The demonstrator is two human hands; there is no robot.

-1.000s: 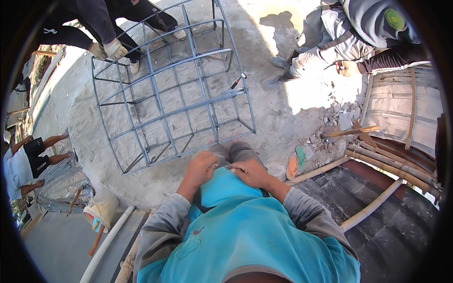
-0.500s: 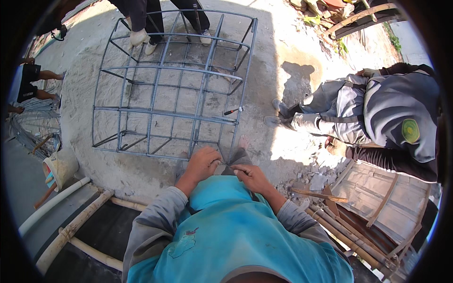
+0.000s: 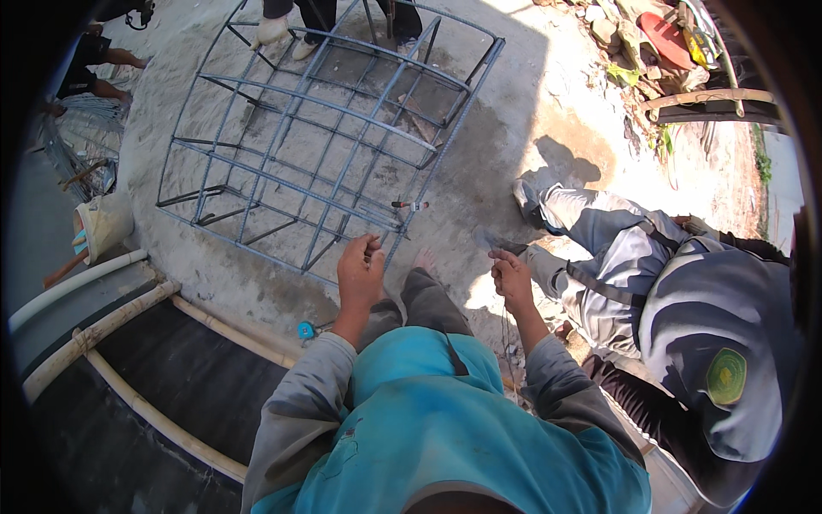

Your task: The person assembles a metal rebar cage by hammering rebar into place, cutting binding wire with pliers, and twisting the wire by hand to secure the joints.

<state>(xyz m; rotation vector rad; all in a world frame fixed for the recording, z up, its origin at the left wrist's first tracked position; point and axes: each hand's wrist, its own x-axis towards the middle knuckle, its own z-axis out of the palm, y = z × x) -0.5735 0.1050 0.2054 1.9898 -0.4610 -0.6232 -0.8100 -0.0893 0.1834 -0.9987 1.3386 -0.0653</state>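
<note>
A cage of tied steel rebar [image 3: 259,174] lies on the dusty concrete ground in front of me. At its near right corner my left hand [image 3: 360,272] is raised with the fingers curled in; what they hold, if anything, is too small to make out. Apart from it, to the right, my right hand [image 3: 512,281] is closed in a pinch, and thin tie wires [image 3: 506,330] hang down below it. A small red, black and white item [image 3: 409,206] appears near the cage's right edge.
One person [image 3: 728,300] in grey crouches close on my right. Another person's gloved hand [image 3: 272,31] is at the cage's far side. Bamboo poles [image 3: 163,415] over a dark sheet, a white bucket [image 3: 109,224] and a teal tape measure [image 3: 306,330] are on the left.
My hands were close together at the cage's near edge and are now well apart, the right one moved to the right. My view has turned, and the tape measure has come into sight.
</note>
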